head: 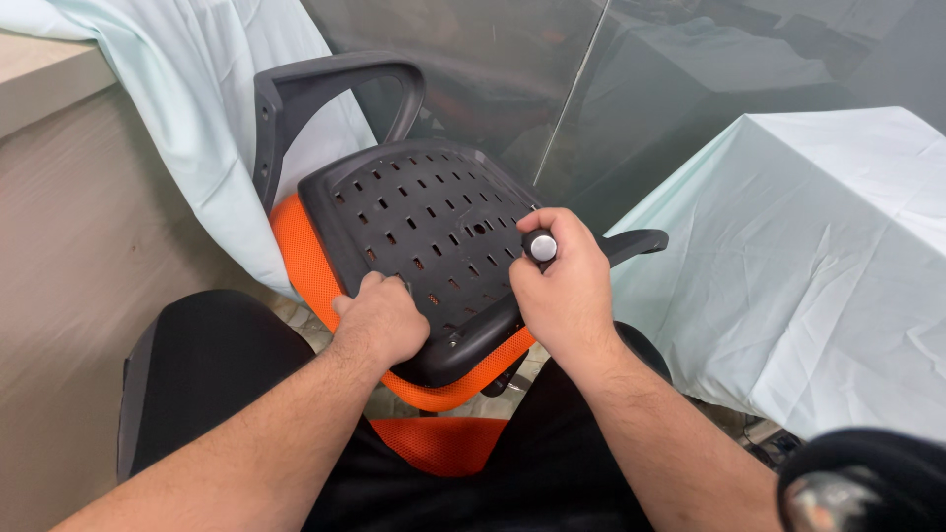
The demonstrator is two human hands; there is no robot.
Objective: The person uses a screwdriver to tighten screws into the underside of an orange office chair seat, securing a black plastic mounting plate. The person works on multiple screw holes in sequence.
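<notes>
Right hand (564, 296): closed in a fist around a tool handle (540, 245), of which only the rounded black butt with a pale cap shows above the thumb; shaft and tip hidden beneath the hand, so kind of tool not certain, probably a screwdriver or hex driver, held upright against the chair seat underside (424, 232). Left hand (382, 320): fingers curled down onto the near edge of the same black plastic pan, pressing or steadying rather than enclosing anything. Seat: upturned and tilted toward the wearer, slotted black pan uppermost, orange mesh cushion (301, 251) showing along its left and lower edges. Armrests: one loop-shaped, black, upper left (330, 79), attached; a second, right (636, 239), projecting just beyond the right hand. Progress, by judgement: both armrests appear mounted; no loose screws or parts visible; fastening under the tool apparently in hand, whether tightening or loosening not discernible; no base or gas column seen on the pan. Surroundings: pale green cloth draped at upper left (187, 108) and over a table at right (828, 256); dark glass partition (552, 69) behind; wearer's black-clad legs below.
</notes>
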